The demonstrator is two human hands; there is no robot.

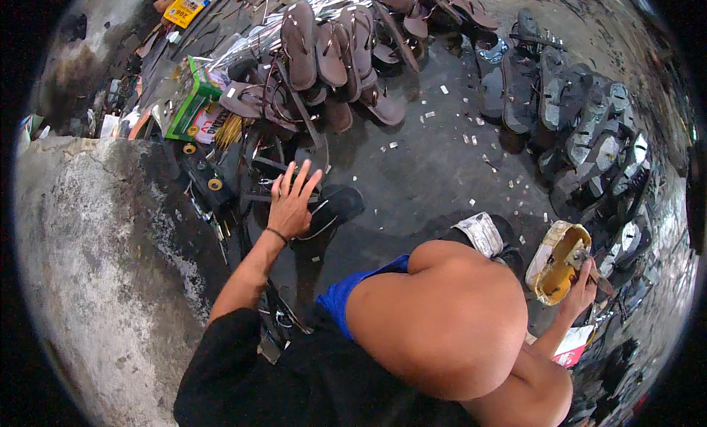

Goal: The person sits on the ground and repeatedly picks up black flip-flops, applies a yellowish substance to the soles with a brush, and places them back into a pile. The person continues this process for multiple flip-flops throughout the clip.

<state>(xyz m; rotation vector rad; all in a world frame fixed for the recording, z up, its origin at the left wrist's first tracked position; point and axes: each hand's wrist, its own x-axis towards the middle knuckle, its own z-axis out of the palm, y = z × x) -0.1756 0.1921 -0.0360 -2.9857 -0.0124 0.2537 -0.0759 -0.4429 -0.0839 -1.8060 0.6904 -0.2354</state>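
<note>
My left hand (292,202) is open, its fingers spread over dark sandals. Close beside it, a black sandal (337,210) lies on the dark ground; whether the palm touches it I cannot tell. On the right, my right hand (579,298) is closed on a flat-ended tool (579,256) with a brown handle. The tool's pale, smeared end dips into a cut-open yellowish container (541,268), whose inside is coated with yellow-brown residue. A crumpled white cloth-like piece (480,234) lies near my knee, left of the container.
Brown sandals (300,47) pile up at the far middle. Dark soles (552,88) line the right side in rows. A green-edged tin (188,106) holds thin sticks at the left. Beyond it is a yellow box (187,7). A worn concrete slab (96,265) borders the left.
</note>
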